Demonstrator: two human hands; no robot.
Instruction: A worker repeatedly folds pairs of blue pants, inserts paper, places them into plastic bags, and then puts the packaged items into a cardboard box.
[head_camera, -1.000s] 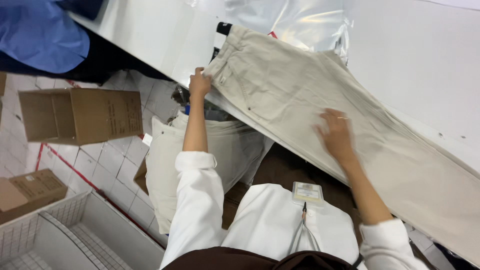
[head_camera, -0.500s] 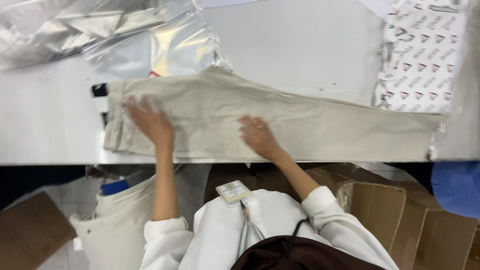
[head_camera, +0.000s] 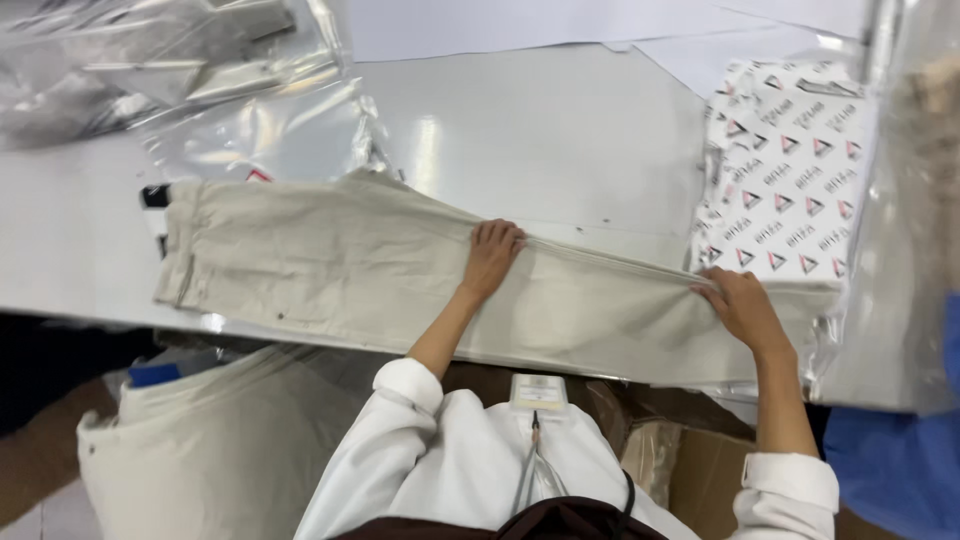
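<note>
Fingers of the right hand (head_camera: 742, 305) curl down onto the hem end of the beige trousers (head_camera: 350, 265), the grip half closed and pinching the cloth flat at its top edge. Further along the same fold, toward the waistband, the left hand (head_camera: 492, 255) presses with knuckles bent, fingertips tucked over the ridge of fabric, not lifting anything, only pinning it.

And that is a shift from half a second ago: the left hand sat up near the waistband and the right rested around mid-leg; now both have travelled down the legs, so the smoothing has reached the hem and the garment lies stretched out long and straight across the white surface (head_camera: 560, 140).

Just beyond the right grip, touching the trouser hem, lies a white patterned bag (head_camera: 785, 165) with small triangle marks. Past the left grip, beyond the waistband, crumpled clear plastic bags (head_camera: 200, 70) catch the light. A small black tag (head_camera: 153, 195) peeks out beside the waistband.

Nearer than both grips, below the surface edge, a second beige garment (head_camera: 215, 450) hangs in a heap, with cardboard boxes (head_camera: 690, 465) by the right forearm. A blue-clad co-worker (head_camera: 900, 470) stands at the far right.
</note>
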